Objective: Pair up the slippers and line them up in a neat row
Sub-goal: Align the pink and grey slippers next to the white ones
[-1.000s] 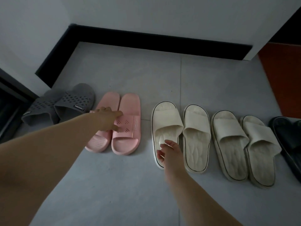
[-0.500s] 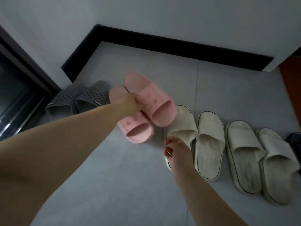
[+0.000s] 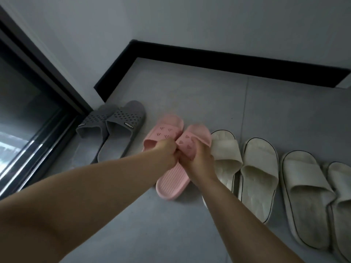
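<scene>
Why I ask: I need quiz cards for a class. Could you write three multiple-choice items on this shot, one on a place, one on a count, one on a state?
1. Where is the grey slipper pair?
A) at the row's left end, by the dark door frame
B) between the cream pairs
C) against the far wall

2. How many cream slippers show?
A) two
B) three
C) four

3. What state are the pink slippers in?
A) lying untouched
B) gripped, one by the left hand, one by the right hand
C) stacked on the grey pair

Key: 1 A, it lies left of all the others. 2 C, two pairs lie right of the pink ones. 3 B, each hand is closed round one.
</scene>
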The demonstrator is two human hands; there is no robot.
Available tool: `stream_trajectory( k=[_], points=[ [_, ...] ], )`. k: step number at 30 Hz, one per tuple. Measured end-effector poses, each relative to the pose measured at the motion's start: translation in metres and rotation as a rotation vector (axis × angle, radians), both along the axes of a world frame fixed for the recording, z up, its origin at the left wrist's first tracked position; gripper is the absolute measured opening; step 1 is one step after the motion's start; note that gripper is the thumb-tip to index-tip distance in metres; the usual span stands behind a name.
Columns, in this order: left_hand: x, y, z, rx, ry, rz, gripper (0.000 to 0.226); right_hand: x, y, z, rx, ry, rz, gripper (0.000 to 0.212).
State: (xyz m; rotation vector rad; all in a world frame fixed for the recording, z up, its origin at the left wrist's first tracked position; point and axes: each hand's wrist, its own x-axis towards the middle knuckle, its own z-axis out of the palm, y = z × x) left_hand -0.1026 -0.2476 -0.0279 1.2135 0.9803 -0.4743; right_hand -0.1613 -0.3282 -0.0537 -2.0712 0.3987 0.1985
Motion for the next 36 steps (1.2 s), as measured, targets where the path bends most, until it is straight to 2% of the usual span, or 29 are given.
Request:
stream_trajectory(
  k=[6,9,11,13,14,16,18,19,21,24,26,29,32,36],
  points=[
    [0.012,0.008,-0.013,-0.043,-0.045,0.053,0.023,0.002,-0.004,-0.023,-0.116,-0.083,0.352,0.068],
    [0.023,0.027,-0.020,-0.014,-0.019,-0.063,0.021,0.008,-0.005,-0.032,-0.111,-0.032,0.408,0.069],
    [0.029,0.043,-0.025,0.191,0.033,-0.365,0.024,0.010,-0.003,-0.036,-0.093,-0.044,0.367,0.067],
    [0.038,0.069,-0.029,0.577,0.012,-0.762,0.023,0.013,-0.002,-0.038,-0.064,-0.088,0.302,0.063],
    [0.042,0.087,-0.029,0.775,-0.045,-0.883,0.020,0.014,0.000,-0.038,-0.059,-0.107,0.276,0.059],
    [0.049,0.130,-0.032,1.126,-0.115,-0.877,0.024,0.016,0.003,-0.039,-0.133,-0.134,0.212,0.052],
    [0.053,0.171,-0.036,1.265,-0.049,-0.726,0.037,0.019,0.008,-0.039,-0.343,-0.139,0.132,0.047],
    [0.054,0.187,-0.038,1.258,0.050,-0.680,0.047,0.021,0.012,-0.037,-0.430,-0.152,0.110,0.044],
    [0.059,0.211,-0.043,1.173,0.195,-0.640,0.065,0.025,0.028,-0.027,-0.434,-0.215,0.140,0.036],
    [0.068,0.229,-0.047,1.117,0.113,-0.718,0.077,0.030,0.065,-0.019,-0.329,-0.187,0.298,0.030],
    [0.074,0.234,-0.052,1.127,0.019,-0.775,0.071,0.027,0.088,-0.025,-0.286,-0.042,0.287,0.041],
    [0.081,0.235,-0.065,1.104,-0.087,-0.802,0.055,0.016,0.106,-0.040,-0.179,0.142,0.156,0.056],
    [0.088,0.238,-0.076,1.141,-0.146,-0.835,0.044,0.021,0.104,-0.048,-0.234,0.151,0.163,0.064],
    [0.102,0.248,-0.080,1.236,-0.194,-0.950,0.041,0.044,0.093,-0.048,-0.253,0.148,0.197,0.065]
  ],
)
